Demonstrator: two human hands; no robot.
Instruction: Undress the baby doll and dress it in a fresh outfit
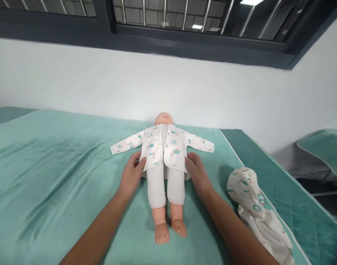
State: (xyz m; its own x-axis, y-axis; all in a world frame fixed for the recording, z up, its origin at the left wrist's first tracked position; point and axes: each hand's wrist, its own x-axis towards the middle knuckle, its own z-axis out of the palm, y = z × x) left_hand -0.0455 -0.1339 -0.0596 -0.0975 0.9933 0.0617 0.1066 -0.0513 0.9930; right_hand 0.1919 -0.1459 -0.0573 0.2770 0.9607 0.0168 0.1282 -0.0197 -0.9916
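A baby doll (pixel 157 187) lies on its back with its head toward the wall and its bare feet toward me. It wears a white baby jacket (pixel 154 147) with a teal and red print, unfastened down the front, its sleeves spread out to both sides. White fabric covers the doll's torso and upper legs. My left hand (pixel 131 171) is closed on the jacket's left side edge near the hem, thumb on top. At the opposite side edge, my right hand (pixel 197 171) has its fingers curled on the jacket; its thumb is partly hidden.
To the right lies a crumpled printed cloth garment (pixel 248 198) in the same pattern. A green sheet (pixel 60 176) with wrinkles covers the bed, over a darker green cover (pixel 303 206). Behind stands a white wall (pixel 129 84) below a dark-framed window (pixel 198 38) with bars.
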